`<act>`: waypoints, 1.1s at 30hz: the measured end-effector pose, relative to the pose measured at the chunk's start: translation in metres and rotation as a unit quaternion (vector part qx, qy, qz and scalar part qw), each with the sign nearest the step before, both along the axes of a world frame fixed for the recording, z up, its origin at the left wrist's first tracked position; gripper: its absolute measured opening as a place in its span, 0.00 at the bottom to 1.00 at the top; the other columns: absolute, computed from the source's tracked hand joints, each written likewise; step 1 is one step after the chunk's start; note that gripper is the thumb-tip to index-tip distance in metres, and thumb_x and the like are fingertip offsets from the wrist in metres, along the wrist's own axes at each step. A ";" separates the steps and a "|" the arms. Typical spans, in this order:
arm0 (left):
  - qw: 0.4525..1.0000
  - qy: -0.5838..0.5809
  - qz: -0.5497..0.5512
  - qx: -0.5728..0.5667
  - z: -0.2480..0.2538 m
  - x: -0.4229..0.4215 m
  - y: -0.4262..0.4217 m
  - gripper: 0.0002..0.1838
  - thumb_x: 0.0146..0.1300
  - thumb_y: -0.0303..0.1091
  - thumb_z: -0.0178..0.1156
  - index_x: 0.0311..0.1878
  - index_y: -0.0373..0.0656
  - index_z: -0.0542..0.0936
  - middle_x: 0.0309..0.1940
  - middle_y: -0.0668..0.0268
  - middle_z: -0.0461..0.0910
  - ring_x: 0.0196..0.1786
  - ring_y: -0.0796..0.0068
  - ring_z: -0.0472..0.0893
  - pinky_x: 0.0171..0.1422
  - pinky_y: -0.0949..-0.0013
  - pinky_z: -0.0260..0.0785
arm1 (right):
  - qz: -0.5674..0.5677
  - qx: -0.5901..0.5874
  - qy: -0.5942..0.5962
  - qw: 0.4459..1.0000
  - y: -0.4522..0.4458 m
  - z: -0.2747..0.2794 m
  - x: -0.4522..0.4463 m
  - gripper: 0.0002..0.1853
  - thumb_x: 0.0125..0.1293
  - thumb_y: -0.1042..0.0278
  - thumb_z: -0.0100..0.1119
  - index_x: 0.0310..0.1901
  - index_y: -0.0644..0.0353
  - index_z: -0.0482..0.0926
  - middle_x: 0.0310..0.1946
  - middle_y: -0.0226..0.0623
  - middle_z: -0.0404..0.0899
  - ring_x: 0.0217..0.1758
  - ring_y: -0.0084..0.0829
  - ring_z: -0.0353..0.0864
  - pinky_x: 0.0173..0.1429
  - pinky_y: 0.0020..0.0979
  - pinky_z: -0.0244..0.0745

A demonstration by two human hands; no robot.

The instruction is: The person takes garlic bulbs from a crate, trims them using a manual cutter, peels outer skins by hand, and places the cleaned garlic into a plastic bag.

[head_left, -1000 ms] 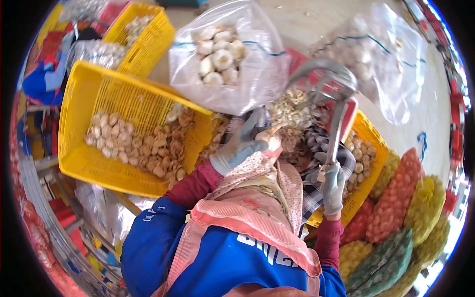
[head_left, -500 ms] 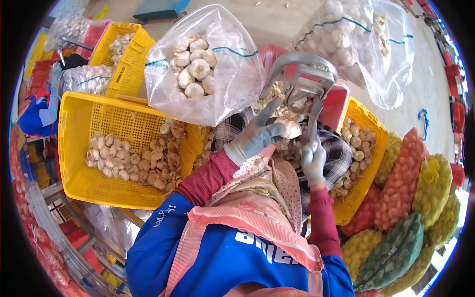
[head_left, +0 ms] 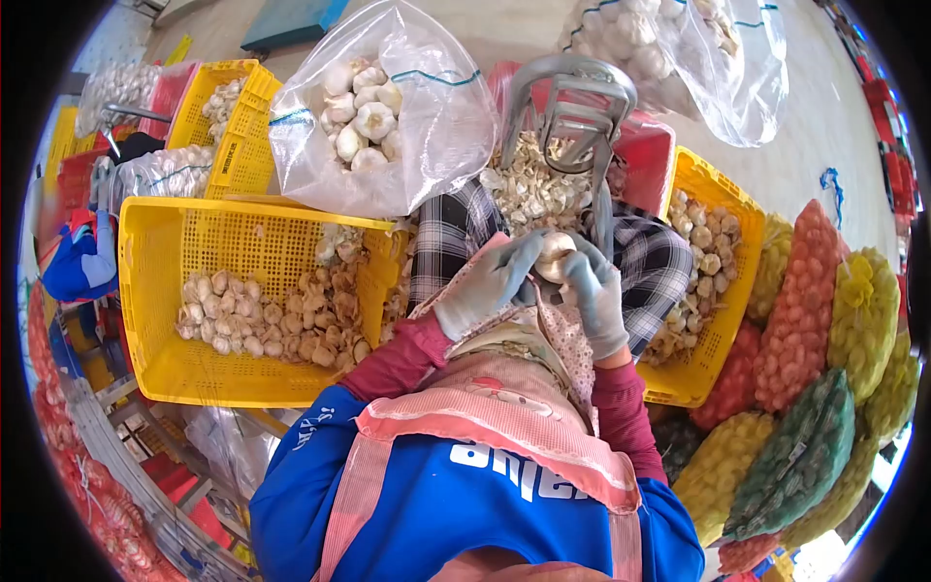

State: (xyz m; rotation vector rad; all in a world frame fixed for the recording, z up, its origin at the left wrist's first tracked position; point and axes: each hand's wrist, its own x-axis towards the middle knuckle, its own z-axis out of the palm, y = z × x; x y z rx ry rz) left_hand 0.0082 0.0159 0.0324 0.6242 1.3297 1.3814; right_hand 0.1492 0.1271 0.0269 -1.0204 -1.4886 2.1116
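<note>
left hand (head_left: 482, 288): fingers closed round garlic bulb (head_left: 555, 256) | right hand (head_left: 596, 299): fingertips narrow, pinching its other side | garlic bulb: between both hands | metal cutter (head_left: 574, 66): beyond right hand, contact unclear | plastic bag (head_left: 441, 131): beyond left hand | yellow crate (head_left: 242, 242): left of left hand

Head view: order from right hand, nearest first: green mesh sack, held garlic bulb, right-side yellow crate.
1. Held garlic bulb: at the right hand.
2. Yellow crate: to the hand's right.
3. Green mesh sack: lower right, past crate.
</note>
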 end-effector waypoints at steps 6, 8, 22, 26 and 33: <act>0.937 0.334 -0.015 0.099 -0.022 -0.010 -0.002 0.39 0.56 0.37 0.75 0.70 0.39 0.70 0.58 0.58 0.79 0.57 0.63 0.80 0.64 0.63 0.71 | 0.062 0.191 -0.074 0.977 -0.002 -0.019 0.005 0.08 0.57 0.84 0.56 0.38 0.64 0.76 0.33 0.34 0.79 0.28 0.26 0.74 0.32 0.26 0.71; 0.996 -0.023 0.005 0.082 -0.031 -0.011 0.003 0.37 0.54 0.34 0.75 0.67 0.38 0.72 0.58 0.61 0.79 0.59 0.72 0.79 0.63 0.70 0.71 | 0.047 0.256 -0.118 0.958 0.004 0.005 0.005 0.09 0.63 0.82 0.54 0.41 0.63 0.81 0.32 0.32 0.82 0.25 0.21 0.75 0.30 0.23 0.70; 0.954 -0.261 -0.051 0.136 -0.015 -0.038 0.039 0.36 0.57 0.32 0.68 0.69 0.33 0.68 0.59 0.61 0.77 0.63 0.71 0.76 0.69 0.67 0.67 | 0.078 0.018 -0.074 0.994 0.034 0.063 0.034 0.15 0.70 0.68 0.51 0.48 0.73 0.79 0.33 0.34 0.81 0.32 0.19 0.78 0.38 0.22 0.73; 0.916 -0.370 -0.027 0.155 -0.022 -0.035 0.050 0.35 0.60 0.36 0.67 0.68 0.33 0.69 0.57 0.62 0.78 0.57 0.72 0.79 0.60 0.71 0.72 | 0.073 0.025 -0.085 0.993 0.030 0.070 0.040 0.21 0.69 0.62 0.50 0.52 0.73 0.79 0.31 0.33 0.79 0.30 0.20 0.77 0.37 0.22 0.71; 0.814 -0.549 -0.012 0.191 -0.033 -0.020 0.050 0.35 0.67 0.42 0.64 0.70 0.32 0.64 0.59 0.55 0.75 0.55 0.63 0.81 0.72 0.57 0.68 | 0.067 -0.045 -0.100 0.992 0.028 0.097 0.036 0.22 0.68 0.63 0.54 0.54 0.75 0.77 0.32 0.35 0.79 0.29 0.21 0.77 0.38 0.23 0.75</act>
